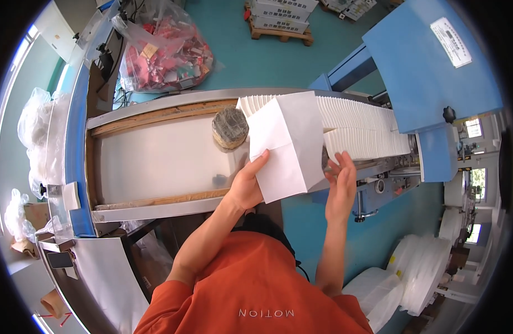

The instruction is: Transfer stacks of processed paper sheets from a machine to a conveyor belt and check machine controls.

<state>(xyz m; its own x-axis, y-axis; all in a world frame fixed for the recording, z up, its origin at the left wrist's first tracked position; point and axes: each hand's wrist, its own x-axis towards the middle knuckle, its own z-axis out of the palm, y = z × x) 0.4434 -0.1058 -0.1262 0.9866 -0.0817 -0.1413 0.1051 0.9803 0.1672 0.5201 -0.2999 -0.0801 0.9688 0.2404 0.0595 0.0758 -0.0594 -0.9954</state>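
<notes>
A creased white paper piece [281, 150], looking like a folded sheet or flat bag, is held up in front of me. My left hand [248, 183] grips its lower left edge, thumb on top. Just off the paper's right edge, my right hand [340, 183] has its fingers apart and slightly curled, holding nothing visible. Behind the paper, a long row of white folded paper pieces [365, 119] stands packed on edge in the machine's trough. A round, tape-wrapped block [230, 129] sits left of the paper; a second dark object is mostly hidden behind it.
The trough has a pale flat bed [156, 158] and wooden side rails [167, 117]. A blue machine housing [435, 67] rises at the right. Beyond the trough stand a clear bag of red and white scraps [167, 55] and a pallet [281, 34] of boxes. Large white rolls [418, 267] lie lower right.
</notes>
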